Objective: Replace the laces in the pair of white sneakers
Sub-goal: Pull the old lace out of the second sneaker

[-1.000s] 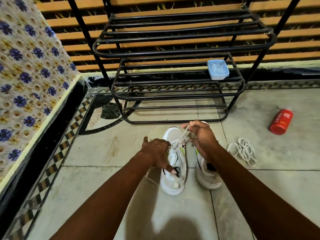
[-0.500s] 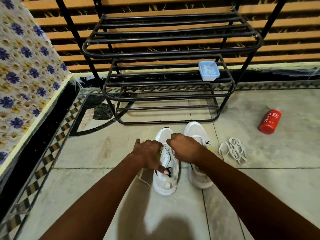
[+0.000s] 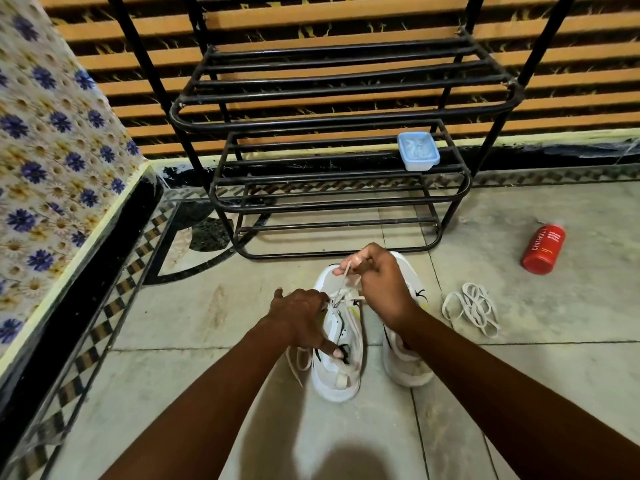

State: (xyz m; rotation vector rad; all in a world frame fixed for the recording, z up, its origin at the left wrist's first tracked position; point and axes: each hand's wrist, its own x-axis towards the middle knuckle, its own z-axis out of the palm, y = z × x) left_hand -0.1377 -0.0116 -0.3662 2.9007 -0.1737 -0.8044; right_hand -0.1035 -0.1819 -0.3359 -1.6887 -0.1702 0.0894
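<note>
Presently a lace is pinched in the right hand (left hand closed on the left sneaker); an eyelet could be snagged by jerking.

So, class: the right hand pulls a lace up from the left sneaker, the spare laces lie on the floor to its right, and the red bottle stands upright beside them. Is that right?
One thing is wrong: the red bottle lies on its side, as the head view shows. The right hand does pull a lace up from the left sneaker, and the spare laces lie on the floor.
</note>
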